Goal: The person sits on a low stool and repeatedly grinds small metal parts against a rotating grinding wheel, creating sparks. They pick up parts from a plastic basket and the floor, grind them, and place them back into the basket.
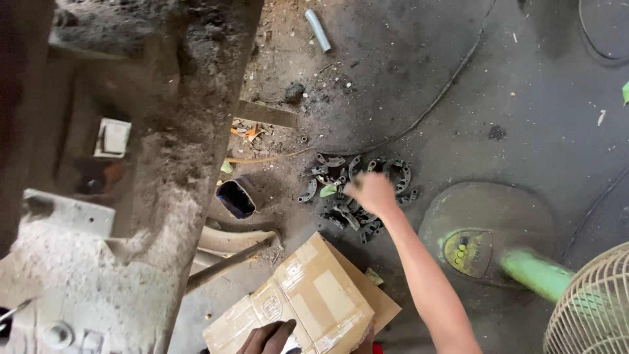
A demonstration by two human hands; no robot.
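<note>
A: Which hand is nearer the pile of metal parts [357, 190] on the floor?

B: The right hand [371, 192] is. The person is stretching that arm forward and away from the body, and the hand is hanging right over the pile, at its middle. It is blurring with motion, so whether the fingers are closing on a piece or hanging loose cannot be told.

A: And the left hand [272, 337]?

B: It is sitting at the bottom edge of the view, resting on the cardboard box [308, 298] close to the body. The fingers are curling down against the taped top; whether they are actually gripping anything there is not clear. It is well apart from the parts.

A: How is the pile lying relative to the reaching hand?

B: The curved, dark pieces are spreading out left and right beneath the hand, a rough band running across the view, with some showing on each side of the knuckles. Beyond the box, then, and ahead of the person.

A: What else is sitting around it?

B: A dark open-ended container [237, 197] is lying on its side just left of the pile. A fan base [488, 226] with a green stem [534, 272] is standing to the right, near the forearm, and a grey tube [318, 30] is lying well beyond, on the dirty floor [524, 98]
</note>
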